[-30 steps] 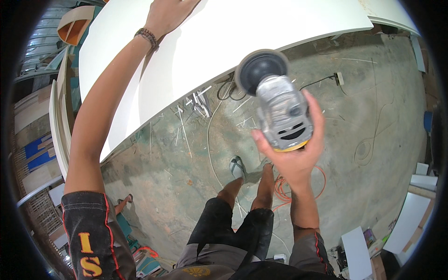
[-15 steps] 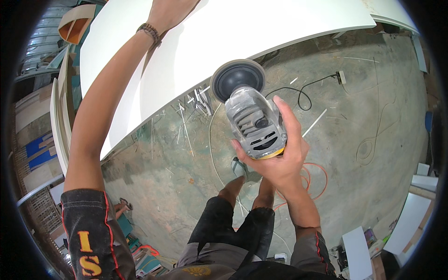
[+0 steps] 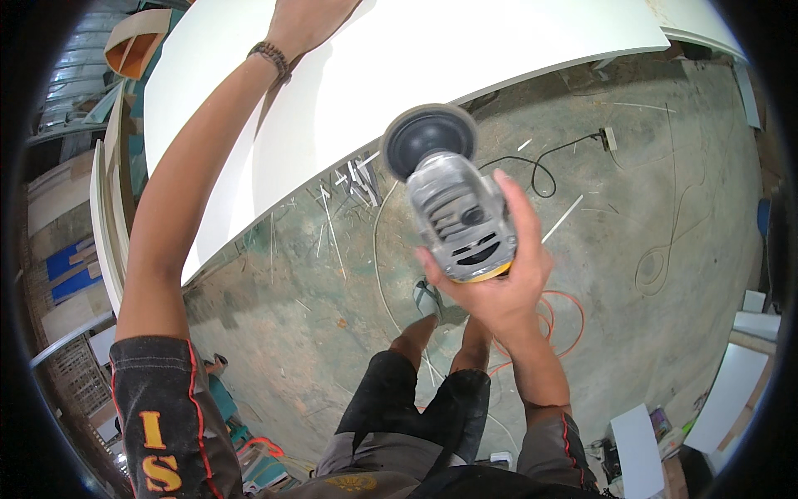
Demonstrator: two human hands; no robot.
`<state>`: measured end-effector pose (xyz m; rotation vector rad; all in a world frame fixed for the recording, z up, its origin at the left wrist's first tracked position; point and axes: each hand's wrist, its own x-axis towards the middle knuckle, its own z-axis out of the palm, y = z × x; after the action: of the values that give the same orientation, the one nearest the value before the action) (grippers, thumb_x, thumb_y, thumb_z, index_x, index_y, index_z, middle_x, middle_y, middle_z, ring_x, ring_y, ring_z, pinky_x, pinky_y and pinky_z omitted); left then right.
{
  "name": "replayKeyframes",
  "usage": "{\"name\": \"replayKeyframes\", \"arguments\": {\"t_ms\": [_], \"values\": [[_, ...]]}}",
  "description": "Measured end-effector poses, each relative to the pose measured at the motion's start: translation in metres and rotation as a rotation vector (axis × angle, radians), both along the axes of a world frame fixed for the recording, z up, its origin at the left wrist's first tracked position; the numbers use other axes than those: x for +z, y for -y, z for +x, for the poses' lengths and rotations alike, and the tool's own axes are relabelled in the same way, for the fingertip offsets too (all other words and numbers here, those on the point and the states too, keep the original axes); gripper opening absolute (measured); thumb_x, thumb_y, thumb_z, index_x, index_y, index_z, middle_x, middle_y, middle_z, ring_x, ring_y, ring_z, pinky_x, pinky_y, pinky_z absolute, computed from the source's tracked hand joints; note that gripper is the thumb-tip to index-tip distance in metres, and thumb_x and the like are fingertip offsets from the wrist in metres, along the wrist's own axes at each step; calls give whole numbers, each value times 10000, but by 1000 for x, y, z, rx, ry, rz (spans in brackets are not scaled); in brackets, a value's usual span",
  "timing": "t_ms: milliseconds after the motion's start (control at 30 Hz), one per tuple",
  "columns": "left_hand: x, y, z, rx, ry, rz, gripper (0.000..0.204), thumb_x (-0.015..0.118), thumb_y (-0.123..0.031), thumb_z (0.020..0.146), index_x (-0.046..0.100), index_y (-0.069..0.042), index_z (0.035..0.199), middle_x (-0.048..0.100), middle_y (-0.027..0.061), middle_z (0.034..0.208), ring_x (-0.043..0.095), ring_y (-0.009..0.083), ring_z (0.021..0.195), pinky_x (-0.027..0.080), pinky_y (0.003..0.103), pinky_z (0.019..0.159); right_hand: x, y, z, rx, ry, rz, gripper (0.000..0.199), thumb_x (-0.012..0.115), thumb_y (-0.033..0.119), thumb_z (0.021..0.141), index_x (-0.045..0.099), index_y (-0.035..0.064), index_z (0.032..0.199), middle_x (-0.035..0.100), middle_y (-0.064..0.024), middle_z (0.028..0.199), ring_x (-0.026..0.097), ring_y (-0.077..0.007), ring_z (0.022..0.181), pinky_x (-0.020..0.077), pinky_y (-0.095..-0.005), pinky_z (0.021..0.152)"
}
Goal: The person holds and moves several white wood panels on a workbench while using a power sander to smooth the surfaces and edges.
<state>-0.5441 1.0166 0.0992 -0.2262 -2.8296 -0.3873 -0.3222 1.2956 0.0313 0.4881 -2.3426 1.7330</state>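
Note:
My right hand grips a dusty grey angle grinder by its body, thumb and fingers wrapped round opposite sides. A round, dark disc on the tool's far end lies at the front edge of a large white panel, overlapping it in view; whether they touch I cannot tell. My left hand rests on the panel farther away, at the upper edge of the picture. Its fingers are cut off from view. A beaded bracelet circles that wrist.
White offcut strips litter the concrete floor under the panel. A black cord runs to a socket. Coiled orange hose lies right of my legs. Boards lean at the left and lower right. Another person's foot shows at lower left.
The grinder and my right hand have shifted slightly to the right, with the tool a little blurred. My left hand stays on the panel.

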Motion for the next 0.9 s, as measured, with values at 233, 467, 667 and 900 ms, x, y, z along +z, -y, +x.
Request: {"name": "replayKeyframes", "arguments": {"t_ms": [233,467,667,900], "values": [[-3,-2,-3,8,8,-35,509,559,-389,1037,631,-19,1379,565,201,1486,486,355,1419,351,455,1210,0,3,0,-31,-57,38,967,968,257,661,479,-16,1450,666,-198,1236,730,-300,1043,611,-378,860],[-2,3,-3,-11,-5,-50,505,556,-390,1038,634,-19,1370,571,197,1480,492,355,1412,344,458,1213,5,-22,-21,-156,-17,-12,968,964,267,667,475,-22,1451,640,-204,1279,695,-293,1109,576,-378,926],[-3,-2,-4,21,-6,-32,481,586,-361,1028,647,-8,1348,588,198,1460,515,355,1391,386,438,1185,-1,-50,-49,-262,48,-139,947,964,203,685,457,-47,1445,580,-197,1319,621,-286,1185,516,-390,1005],[-5,-3,-9,-9,-18,31,444,624,-322,1013,667,-5,1321,609,213,1430,551,356,1358,422,423,1159,-1,-61,-54,-269,82,-151,947,965,191,682,458,-40,1448,584,-196,1324,625,-277,1195,530,-380,1000]]}}
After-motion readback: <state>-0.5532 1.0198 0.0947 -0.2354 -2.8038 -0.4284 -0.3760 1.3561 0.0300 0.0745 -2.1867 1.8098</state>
